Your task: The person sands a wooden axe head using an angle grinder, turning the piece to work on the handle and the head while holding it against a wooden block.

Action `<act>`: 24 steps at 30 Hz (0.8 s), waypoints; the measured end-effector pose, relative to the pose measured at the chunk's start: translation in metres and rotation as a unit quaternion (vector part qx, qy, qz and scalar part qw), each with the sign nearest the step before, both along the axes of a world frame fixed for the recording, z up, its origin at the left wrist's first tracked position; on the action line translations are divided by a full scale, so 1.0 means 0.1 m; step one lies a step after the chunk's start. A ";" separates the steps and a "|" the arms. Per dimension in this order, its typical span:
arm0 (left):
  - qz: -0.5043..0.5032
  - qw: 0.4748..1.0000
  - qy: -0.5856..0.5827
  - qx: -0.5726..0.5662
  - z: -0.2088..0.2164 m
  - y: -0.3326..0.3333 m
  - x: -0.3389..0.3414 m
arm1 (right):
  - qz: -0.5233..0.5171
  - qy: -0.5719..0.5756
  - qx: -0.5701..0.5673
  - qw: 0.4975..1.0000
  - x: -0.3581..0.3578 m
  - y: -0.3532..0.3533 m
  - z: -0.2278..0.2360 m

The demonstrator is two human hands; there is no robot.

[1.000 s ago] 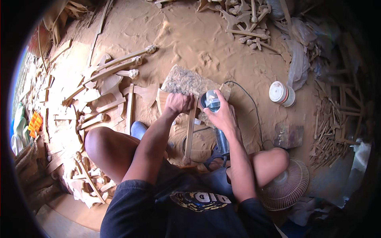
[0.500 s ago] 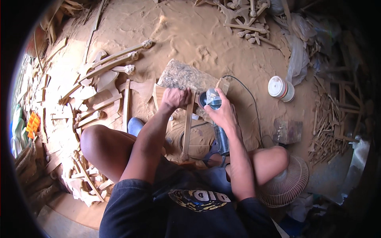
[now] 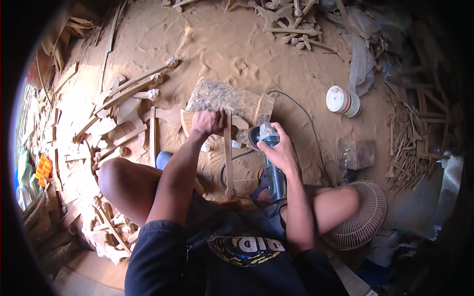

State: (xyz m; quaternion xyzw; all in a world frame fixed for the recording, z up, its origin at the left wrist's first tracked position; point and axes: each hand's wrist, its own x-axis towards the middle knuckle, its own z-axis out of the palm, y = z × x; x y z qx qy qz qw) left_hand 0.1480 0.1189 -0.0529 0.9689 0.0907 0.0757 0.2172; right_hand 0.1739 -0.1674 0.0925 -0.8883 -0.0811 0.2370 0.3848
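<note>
Gripping one power tool (image 3: 276, 183), the right hand (image 3: 283, 152) is just nearside of one rough block (image 3: 229, 97); the left hand (image 3: 208, 122), curled tight, has one long wooden strip (image 3: 228, 155) at the block's near edge!

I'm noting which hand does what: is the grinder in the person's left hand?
No, the right hand holds the grinder, while the left hand holds a wooden strip.
</note>
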 end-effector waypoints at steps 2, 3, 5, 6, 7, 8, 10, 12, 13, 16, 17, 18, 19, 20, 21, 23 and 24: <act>0.000 1.000 0.005 -0.013 0.07 0.00 0.03 | -0.031 -0.086 0.035 0.995 -0.07 -0.12 0.00; 0.008 1.000 0.015 -0.025 0.09 0.04 0.02 | -0.028 -0.091 0.041 0.995 -0.09 -0.11 0.07; 0.042 0.994 0.056 -0.084 0.13 0.19 0.08 | -0.048 -0.171 0.073 0.981 -0.09 -0.11 0.21; 0.042 0.994 0.054 -0.082 0.17 0.21 0.12 | -0.049 -0.172 0.075 0.981 -0.09 -0.12 0.30; 0.037 0.995 0.065 -0.065 0.21 0.21 0.14 | -0.058 -0.153 0.078 0.983 -0.08 -0.14 0.41; 0.032 0.995 0.075 -0.048 0.26 0.22 0.16 | -0.068 -0.133 0.080 0.985 -0.07 -0.17 0.49; 0.029 0.996 0.067 -0.056 0.31 0.19 0.23 | -0.072 -0.153 0.082 0.982 -0.09 -0.23 0.54; 0.022 0.997 0.078 -0.010 0.34 0.13 0.30 | -0.066 -0.194 0.088 0.975 -0.14 -0.28 0.55; 0.017 0.997 0.076 -0.012 0.33 0.11 0.35 | -0.066 -0.209 0.078 0.972 -0.15 -0.30 0.56; 0.014 0.999 0.031 -0.030 0.11 0.41 0.40 | -0.061 -0.165 0.063 0.982 -0.23 -0.24 0.71; -0.043 0.988 -0.079 0.124 -0.15 0.91 0.25 | -0.029 -0.166 0.124 0.978 -0.26 -0.05 0.69; -0.131 0.943 -0.189 0.242 -0.22 0.84 0.33 | -0.035 -0.167 0.117 0.978 -0.28 -0.09 0.64; -0.118 0.993 0.000 0.008 -0.27 0.78 0.35 | -0.025 -0.175 0.122 0.977 -0.31 -0.12 0.60; -0.119 0.993 0.000 0.006 -0.35 0.62 0.31 | -0.013 -0.182 0.131 0.974 -0.32 -0.14 0.55; -0.138 0.990 -0.006 0.009 -0.51 0.66 0.17 | 0.017 -0.228 0.135 0.964 -0.33 -0.07 0.49; -0.140 0.986 0.088 0.002 -0.54 0.34 0.01 | 0.030 -0.190 0.048 0.980 -0.38 -0.04 0.58; -0.137 0.973 0.183 -0.006 -0.35 -0.18 0.12 | 0.024 -0.152 -0.062 0.986 -0.39 -0.20 0.56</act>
